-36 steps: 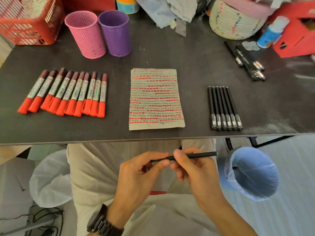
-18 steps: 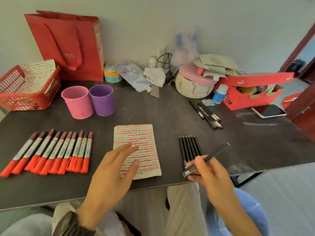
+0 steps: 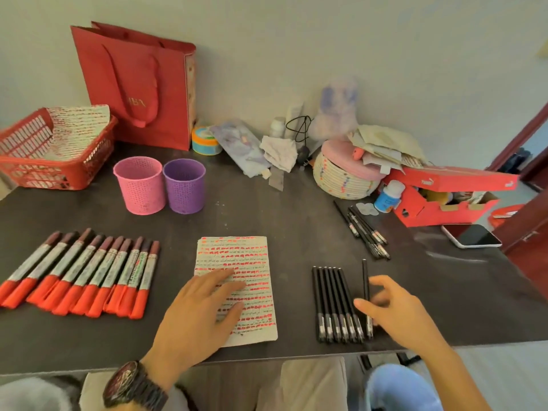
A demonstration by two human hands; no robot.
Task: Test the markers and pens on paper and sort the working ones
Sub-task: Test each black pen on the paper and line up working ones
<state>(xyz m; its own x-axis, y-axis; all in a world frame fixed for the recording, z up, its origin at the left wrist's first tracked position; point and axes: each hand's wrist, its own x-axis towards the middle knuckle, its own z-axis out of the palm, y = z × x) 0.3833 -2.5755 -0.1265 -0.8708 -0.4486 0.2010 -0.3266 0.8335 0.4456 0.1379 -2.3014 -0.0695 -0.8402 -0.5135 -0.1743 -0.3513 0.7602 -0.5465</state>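
Observation:
A test paper (image 3: 246, 256) covered in red and black marks lies at the table's middle. My left hand (image 3: 204, 307) rests flat on its lower left part, fingers spread. Right of it lies a tidy row of several black pens (image 3: 332, 295). One more black pen (image 3: 365, 280) lies just right of that row, and my right hand (image 3: 394, 312) hovers over its lower end with fingers spread, holding nothing. Several red markers (image 3: 86, 271) lie in a row at the left. A pink cup (image 3: 140, 185) and a purple cup (image 3: 184, 185) stand behind them.
More black pens (image 3: 366, 229) lie loose at the back right, near a phone (image 3: 471, 235) and a red cardboard box (image 3: 444, 197). A red basket (image 3: 38, 158), a red bag (image 3: 139, 84) and a woven basket (image 3: 344, 173) line the back. A blue bin (image 3: 394, 387) stands below the table edge.
The black pen that my right hand held now lies on the table beside the pen row, and the hand has let go. My left hand came down flat onto the paper.

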